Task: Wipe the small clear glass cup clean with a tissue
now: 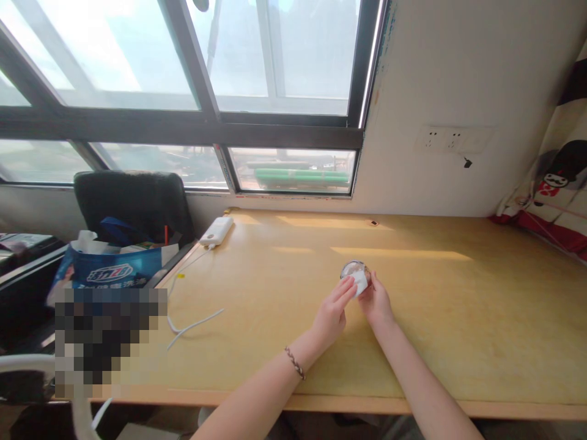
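Note:
My right hand has its fingers closed around the far right side of a small round object with a shiny rim. It looks like glass or metal, but its exact kind is unclear. A white piece of tissue or cloth lies against this object. My left hand, with a braided bracelet on its wrist, presses the white piece to the object with its fingers together. Both hands are above the wooden table, near its middle. The hands hide the lower part of the round object.
On the table's left side lie a white power bank and a white cable. A black chair with a blue bag stands left of the table. A small dark item lies near the back edge, below the wall sockets.

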Action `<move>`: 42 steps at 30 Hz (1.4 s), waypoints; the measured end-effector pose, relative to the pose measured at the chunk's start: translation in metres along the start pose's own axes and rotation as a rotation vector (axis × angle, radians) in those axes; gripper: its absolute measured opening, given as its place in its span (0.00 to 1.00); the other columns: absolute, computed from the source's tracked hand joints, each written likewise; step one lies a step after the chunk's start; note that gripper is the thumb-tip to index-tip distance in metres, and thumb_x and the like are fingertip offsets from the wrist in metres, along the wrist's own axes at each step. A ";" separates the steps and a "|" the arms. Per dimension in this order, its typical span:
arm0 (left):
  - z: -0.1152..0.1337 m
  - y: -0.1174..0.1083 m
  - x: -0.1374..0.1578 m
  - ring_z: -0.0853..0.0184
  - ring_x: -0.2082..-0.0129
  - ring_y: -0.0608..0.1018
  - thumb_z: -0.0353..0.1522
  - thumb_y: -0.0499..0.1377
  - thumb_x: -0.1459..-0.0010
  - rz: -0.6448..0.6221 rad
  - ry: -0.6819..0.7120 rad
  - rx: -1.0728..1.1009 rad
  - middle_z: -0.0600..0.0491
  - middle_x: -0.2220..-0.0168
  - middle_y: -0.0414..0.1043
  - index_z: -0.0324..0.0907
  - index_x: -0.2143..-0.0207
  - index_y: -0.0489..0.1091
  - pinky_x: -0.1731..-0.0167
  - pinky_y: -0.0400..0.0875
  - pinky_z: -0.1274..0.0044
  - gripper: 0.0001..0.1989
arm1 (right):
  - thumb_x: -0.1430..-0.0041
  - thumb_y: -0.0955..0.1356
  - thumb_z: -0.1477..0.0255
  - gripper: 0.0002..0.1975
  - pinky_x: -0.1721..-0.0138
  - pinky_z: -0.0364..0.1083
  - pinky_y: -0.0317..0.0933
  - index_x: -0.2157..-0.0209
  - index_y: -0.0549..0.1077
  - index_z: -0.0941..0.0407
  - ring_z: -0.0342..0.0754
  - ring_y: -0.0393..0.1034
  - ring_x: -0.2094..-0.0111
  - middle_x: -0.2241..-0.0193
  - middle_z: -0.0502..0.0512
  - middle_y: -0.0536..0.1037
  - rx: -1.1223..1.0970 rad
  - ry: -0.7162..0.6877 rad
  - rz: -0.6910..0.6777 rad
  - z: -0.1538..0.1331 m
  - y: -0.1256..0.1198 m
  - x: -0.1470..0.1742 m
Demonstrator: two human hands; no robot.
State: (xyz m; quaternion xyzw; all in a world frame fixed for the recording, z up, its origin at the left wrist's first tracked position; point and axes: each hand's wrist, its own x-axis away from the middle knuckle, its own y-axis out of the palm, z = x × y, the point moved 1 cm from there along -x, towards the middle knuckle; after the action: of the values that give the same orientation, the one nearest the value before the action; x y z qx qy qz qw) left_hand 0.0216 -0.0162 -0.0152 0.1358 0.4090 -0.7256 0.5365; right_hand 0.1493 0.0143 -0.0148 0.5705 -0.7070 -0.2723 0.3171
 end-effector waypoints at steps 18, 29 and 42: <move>0.004 -0.017 -0.012 0.62 0.50 0.66 0.26 0.46 0.47 0.309 -0.415 0.338 0.51 0.51 0.65 0.42 0.51 0.63 0.49 0.57 0.66 0.20 | 0.47 0.63 0.69 0.08 0.75 0.44 0.63 0.76 0.70 0.55 0.44 0.67 0.77 0.80 0.49 0.73 0.001 0.106 -0.109 -0.003 0.008 0.008; -0.011 -0.025 -0.019 0.62 0.55 0.70 0.23 0.47 0.52 0.180 -0.516 0.503 0.51 0.56 0.70 0.39 0.57 0.69 0.53 0.61 0.66 0.20 | 0.50 0.65 0.69 0.12 0.86 0.40 0.53 0.83 0.62 0.56 0.39 0.57 0.86 0.88 0.44 0.63 0.132 0.193 -0.059 0.001 0.009 0.009; 0.002 -0.013 -0.011 0.64 0.44 0.56 0.20 0.42 0.46 -0.193 0.211 0.032 0.48 0.51 0.64 0.40 0.52 0.62 0.46 0.54 0.64 0.22 | 0.53 0.66 0.66 0.10 0.74 0.41 0.64 0.77 0.71 0.60 0.44 0.69 0.75 0.77 0.52 0.75 0.036 0.193 -0.085 0.016 0.003 0.007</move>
State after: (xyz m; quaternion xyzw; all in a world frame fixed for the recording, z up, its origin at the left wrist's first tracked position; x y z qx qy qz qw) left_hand 0.0147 -0.0092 -0.0006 0.1798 0.4626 -0.7619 0.4162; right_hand 0.1346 0.0079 -0.0221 0.6290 -0.6533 -0.2164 0.3615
